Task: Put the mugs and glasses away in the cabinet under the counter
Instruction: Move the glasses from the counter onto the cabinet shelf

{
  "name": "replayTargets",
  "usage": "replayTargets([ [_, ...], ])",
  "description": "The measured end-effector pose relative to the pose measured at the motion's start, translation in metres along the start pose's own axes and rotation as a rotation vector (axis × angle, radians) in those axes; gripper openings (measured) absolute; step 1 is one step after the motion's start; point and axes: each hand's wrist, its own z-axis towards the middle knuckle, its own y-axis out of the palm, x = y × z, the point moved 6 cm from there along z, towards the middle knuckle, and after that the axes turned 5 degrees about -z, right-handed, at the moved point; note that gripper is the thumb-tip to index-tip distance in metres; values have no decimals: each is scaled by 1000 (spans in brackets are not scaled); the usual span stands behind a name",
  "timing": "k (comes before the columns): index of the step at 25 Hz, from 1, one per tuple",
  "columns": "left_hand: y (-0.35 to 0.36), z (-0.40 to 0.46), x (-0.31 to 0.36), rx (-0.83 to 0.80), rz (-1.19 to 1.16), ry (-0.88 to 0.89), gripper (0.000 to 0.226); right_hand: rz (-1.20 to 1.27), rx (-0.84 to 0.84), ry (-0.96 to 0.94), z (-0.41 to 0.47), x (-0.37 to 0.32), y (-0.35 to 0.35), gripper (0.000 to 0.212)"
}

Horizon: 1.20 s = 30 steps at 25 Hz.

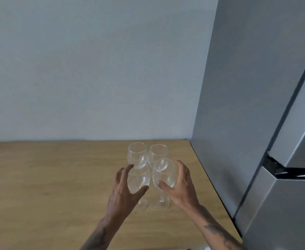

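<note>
Four wine glasses [137, 154] stand clustered, bowls touching, on the table [49, 177]: the right hand [180, 184] grips the front-right wine glass [163, 175] by its bowl, while the left hand [124, 192], spread and seemingly not yet closed, flanks the front-left wine glass [139, 179]; lifting either may clink or topple its neighbours.

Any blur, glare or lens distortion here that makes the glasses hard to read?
Head view: light soft and even, shadows faint; whole frame slightly soft; the clear glasses nearly blend into the counter, showing only small highlights; the wide-angle lens tilts the fridge edges; a glare streak sits on its black handle strip.
</note>
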Motion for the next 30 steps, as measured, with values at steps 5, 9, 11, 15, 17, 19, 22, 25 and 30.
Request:
replayTargets([
  [5,16,0,-18,-19,-94,9,78,85,20,19,-2,8,24,88],
  [9,11,-6,-10,8,-92,2,73,123,68,-9,-14,2,15,82],
  [11,4,-16,-2,24,-73,2,70,123,70,-30,-23,-3,4,81],
  [15,-15,-49,25,40,-46,5,67,122,72,-77,-50,-13,-26,78],
  [17,-28,-68,47,56,-54,32,66,137,77,-105,-66,-23,-47,78],
  [19,-42,-90,68,62,-63,38,66,138,88,-139,-84,-32,-68,77],
  [22,-64,-132,89,53,-95,21,66,145,101,-164,-122,-39,-95,77],
  [25,-73,-172,96,57,-120,-19,67,167,117,-181,-160,-36,-107,76],
  [30,-51,-228,73,56,-104,-68,67,203,117,-117,-215,2,-84,76],
])
